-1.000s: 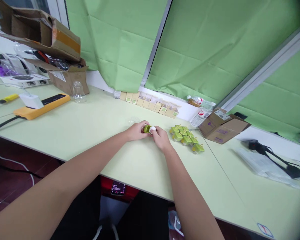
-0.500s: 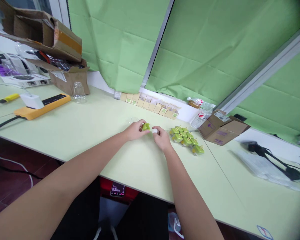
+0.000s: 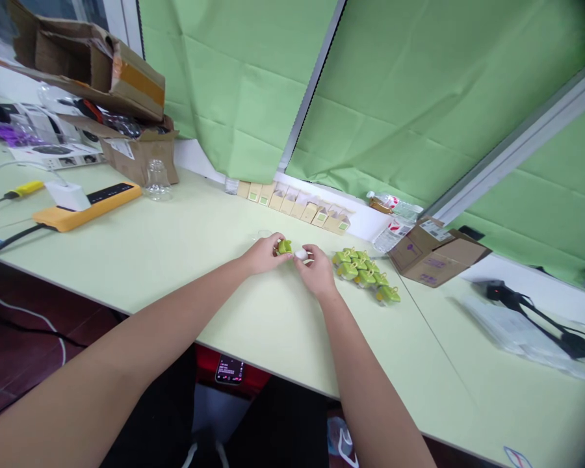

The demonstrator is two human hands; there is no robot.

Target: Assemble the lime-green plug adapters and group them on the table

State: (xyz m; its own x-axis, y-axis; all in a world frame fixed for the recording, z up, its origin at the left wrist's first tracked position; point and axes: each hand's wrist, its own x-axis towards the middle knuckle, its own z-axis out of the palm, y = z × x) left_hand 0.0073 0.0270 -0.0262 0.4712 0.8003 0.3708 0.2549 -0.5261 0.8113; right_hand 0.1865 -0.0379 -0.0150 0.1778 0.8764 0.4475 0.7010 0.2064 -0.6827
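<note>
Your left hand pinches the small green piece over the tabletop; your right hand pinches the white piece just beside it. The step in hand looks like close two-handed work on this pair, so the next move calls for steady fingertips. The green-topped containers sit near your right hand.

Reference: green-topped cluster. Left of the cluster, the left hand and right hand obstruct lateral passage. In front of the cluster, the desk provides a free lane to its near edge. Behind and left, 1 row of cartons forms a barrier; behind and right, 1 cardboard box blocks access.
</note>
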